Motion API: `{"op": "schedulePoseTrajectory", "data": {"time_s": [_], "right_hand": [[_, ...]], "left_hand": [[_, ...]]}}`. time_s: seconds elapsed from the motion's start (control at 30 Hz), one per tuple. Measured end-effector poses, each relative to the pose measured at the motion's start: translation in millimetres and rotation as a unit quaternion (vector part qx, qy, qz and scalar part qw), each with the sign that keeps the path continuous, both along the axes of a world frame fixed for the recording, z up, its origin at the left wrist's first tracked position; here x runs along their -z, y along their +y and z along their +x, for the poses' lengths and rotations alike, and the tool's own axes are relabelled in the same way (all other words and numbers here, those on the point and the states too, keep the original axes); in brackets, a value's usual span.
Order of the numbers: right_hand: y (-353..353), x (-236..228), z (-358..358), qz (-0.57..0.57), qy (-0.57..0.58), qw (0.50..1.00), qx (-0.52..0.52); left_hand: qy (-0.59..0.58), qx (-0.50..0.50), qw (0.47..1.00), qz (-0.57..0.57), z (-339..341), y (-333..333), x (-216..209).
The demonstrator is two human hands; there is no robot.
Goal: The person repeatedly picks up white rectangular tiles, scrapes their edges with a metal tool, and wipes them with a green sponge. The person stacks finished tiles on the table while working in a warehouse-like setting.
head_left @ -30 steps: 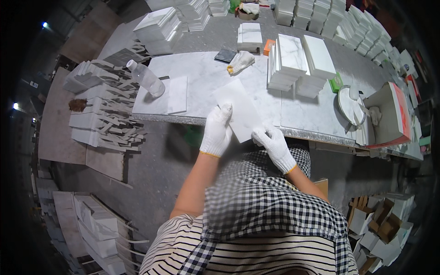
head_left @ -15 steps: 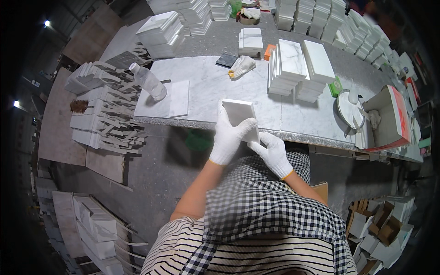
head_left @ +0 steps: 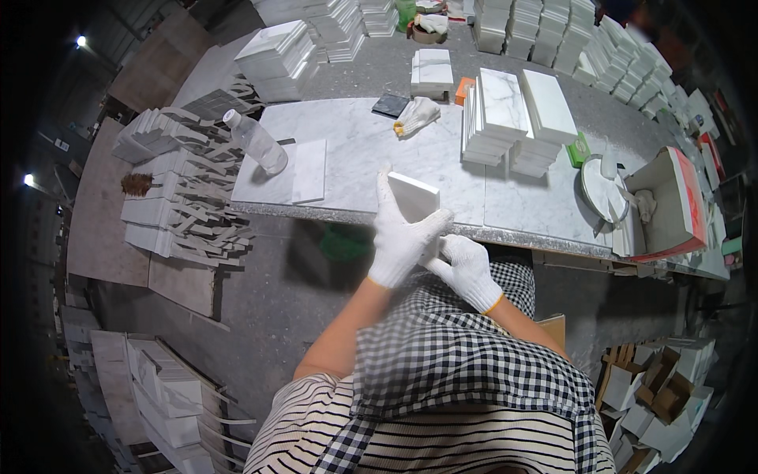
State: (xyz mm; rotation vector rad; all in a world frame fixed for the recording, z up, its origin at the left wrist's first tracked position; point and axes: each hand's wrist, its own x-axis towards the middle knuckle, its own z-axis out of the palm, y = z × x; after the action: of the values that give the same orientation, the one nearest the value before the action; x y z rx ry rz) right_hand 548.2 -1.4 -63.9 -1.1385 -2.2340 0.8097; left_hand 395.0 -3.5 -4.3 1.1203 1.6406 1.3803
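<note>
– where is the tile you are handling?
– your white tile (head_left: 414, 202) is tilted up right in front of you, at the near edge of the desk (head_left: 355, 134); i cannot tell whether it touches the desk.
– and your grip?
– your gloved left hand (head_left: 399, 246) is clasping the tile, along its left side and across its lower front. your gloved right hand (head_left: 471, 275) is bent close by the left, near the tile's low end; i cannot tell whether its grip is clenched or pinching the tile.
– what lies to your left?
– a clear plastic bottle (head_left: 259, 146) with a white cap, just beside a flat-lying tile (head_left: 309, 170).
– farther from you?
– a loose white glove (head_left: 421, 115) beside a dark square plate (head_left: 390, 104); to the right, a grey-veined tile stack (head_left: 503, 99) and a plainer tile stack (head_left: 549, 108), side by side.
– and at your far right?
– a round white dish (head_left: 598, 183) near an open cardboard box (head_left: 671, 197) with red on it.
</note>
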Motion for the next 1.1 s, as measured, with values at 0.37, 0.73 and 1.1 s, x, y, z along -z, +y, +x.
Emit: {"op": "schedulePoseTrajectory", "data": {"time_s": [0.37, 0.73, 1.1], "right_hand": [[-2, -9, 0, 0.062, 0.016, 0.997, -0.044], [-3, -10, 0, 0.075, 0.037, 0.995, -0.062], [-2, -6, 1, 0.064, 0.091, 0.993, -0.045]], "left_hand": [[-0.132, 0.009, 0.991, 0.003, -9, 3, 1], [-0.184, -0.014, 0.983, 0.016, -17, 11, 27], [-0.272, -0.046, 0.961, 0.022, -20, 19, 54]]}}
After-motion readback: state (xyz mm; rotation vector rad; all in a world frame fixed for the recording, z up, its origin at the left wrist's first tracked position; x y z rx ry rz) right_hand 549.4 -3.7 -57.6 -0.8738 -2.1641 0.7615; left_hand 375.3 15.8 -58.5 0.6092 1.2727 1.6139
